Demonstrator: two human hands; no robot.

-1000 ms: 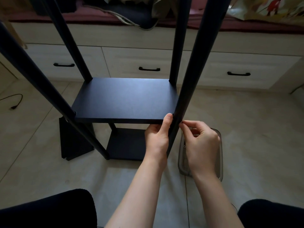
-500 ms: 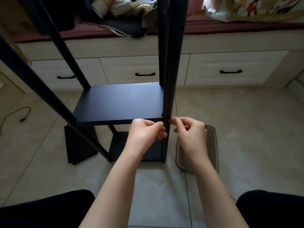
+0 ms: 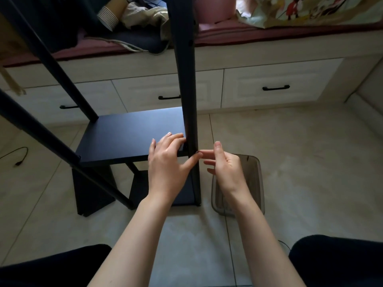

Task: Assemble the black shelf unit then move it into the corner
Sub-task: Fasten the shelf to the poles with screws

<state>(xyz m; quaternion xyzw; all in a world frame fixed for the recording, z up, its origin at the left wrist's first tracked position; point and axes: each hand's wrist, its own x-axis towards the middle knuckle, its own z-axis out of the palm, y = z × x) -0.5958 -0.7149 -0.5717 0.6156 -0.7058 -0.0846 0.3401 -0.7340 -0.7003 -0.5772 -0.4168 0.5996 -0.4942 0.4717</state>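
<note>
The black shelf unit stands on the tiled floor in front of me, with a middle shelf board, a lower board and tall black posts. My left hand lies with straight fingers on the board's front right corner, and its thumb reaches to the front right post. From the other side, my right hand stretches its index finger to the same spot on the post, with the other fingers loosely curled. Whether a small fastener sits between the fingertips is too small to tell.
A loose black panel leans under the unit at the left. A clear plastic tray lies on the floor right of the post. White drawers under a cushioned bench run along the back. A cable lies far left. My knees frame the bottom.
My left hand has opened from a curled pinch at the post and now lies flat on the shelf corner. My right hand's fingers have loosened. The view has shifted slightly left.
</note>
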